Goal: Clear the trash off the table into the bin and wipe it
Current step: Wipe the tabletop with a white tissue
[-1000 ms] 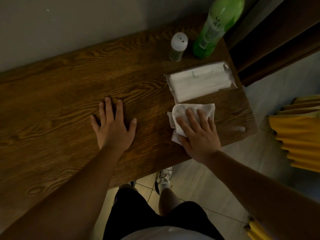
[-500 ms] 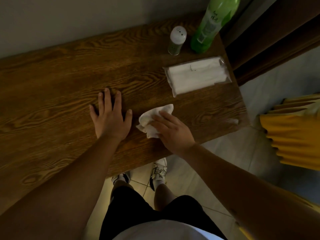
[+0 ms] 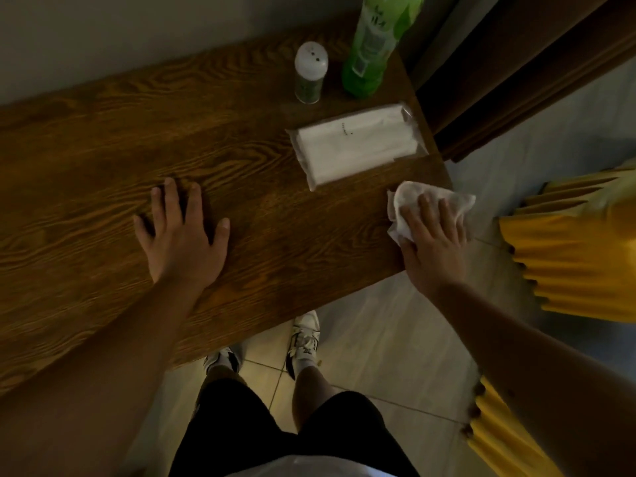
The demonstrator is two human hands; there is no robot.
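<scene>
A dark wooden table (image 3: 103, 160) runs along the wall. My right hand (image 3: 430, 242) presses a crumpled white wipe (image 3: 406, 201) flat at the table's near right corner, and part of the wipe hangs past the edge. My left hand (image 3: 180, 235) lies palm down on the wood near the front edge, fingers spread, holding nothing. A clear-wrapped pack of white tissues (image 3: 358, 144) lies just beyond the wipe.
A white-capped shaker (image 3: 309, 74) and a tall green bottle (image 3: 375, 43) stand at the back right of the table. A yellow pleated object (image 3: 568, 256) stands on the tiled floor to the right. My feet are under the table's front edge.
My right hand has slid the wipe left toward my left hand and then back right, out to the table's right corner. My left hand has stayed in place.
</scene>
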